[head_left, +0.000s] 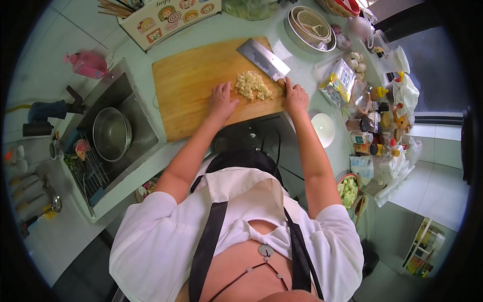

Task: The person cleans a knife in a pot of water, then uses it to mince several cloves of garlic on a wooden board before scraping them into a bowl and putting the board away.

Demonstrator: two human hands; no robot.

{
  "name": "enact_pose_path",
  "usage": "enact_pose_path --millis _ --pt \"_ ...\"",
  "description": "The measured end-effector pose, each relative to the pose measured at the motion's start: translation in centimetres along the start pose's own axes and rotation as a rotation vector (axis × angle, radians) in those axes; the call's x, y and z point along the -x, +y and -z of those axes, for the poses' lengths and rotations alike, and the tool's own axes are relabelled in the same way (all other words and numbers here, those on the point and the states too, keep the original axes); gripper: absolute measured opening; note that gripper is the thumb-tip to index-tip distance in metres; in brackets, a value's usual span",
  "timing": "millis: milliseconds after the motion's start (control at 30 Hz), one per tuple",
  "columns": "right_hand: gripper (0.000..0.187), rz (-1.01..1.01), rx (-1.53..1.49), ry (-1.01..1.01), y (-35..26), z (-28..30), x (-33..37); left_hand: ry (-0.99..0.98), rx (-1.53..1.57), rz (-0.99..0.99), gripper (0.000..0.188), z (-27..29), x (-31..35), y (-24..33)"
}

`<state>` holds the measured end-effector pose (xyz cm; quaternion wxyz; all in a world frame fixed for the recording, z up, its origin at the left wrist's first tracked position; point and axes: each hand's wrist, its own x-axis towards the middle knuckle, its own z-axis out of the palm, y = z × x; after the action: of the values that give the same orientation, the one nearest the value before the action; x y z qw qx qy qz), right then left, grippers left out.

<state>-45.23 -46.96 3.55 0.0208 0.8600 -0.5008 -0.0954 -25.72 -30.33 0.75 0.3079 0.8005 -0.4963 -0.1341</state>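
Observation:
A wooden cutting board lies on the counter in front of me. On its right half sits a small pile of chopped pale pieces that look like garlic. My right hand is closed around the handle of a cleaver at the board's right edge. The wide blade lies flat or nearly so, pointing away and to the left beyond the pile, with a few bits stuck near the handle end. Just left of the pile, my left hand rests on the board with its fingers apart and holds nothing.
To the left is a sink with a metal basin in it. A white bowl stands right of my right forearm. Along the right counter are garlic bulbs, bottles and packets. Nested strainers stand at the back right.

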Motion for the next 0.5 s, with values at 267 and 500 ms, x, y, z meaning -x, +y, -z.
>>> enact_pose_path --millis 267,500 --pt "0.061 -0.017 -0.546 0.245 0.5 2.6 3.2 -0.186 -0.145 -0.072 0.109 -1.3 -2.2 -0.2" --pt "0.051 -0.128 -0.936 0.258 -0.3 2.3 11.7 -0.243 -0.145 -0.157 0.11 -3.1 -5.1 0.8"
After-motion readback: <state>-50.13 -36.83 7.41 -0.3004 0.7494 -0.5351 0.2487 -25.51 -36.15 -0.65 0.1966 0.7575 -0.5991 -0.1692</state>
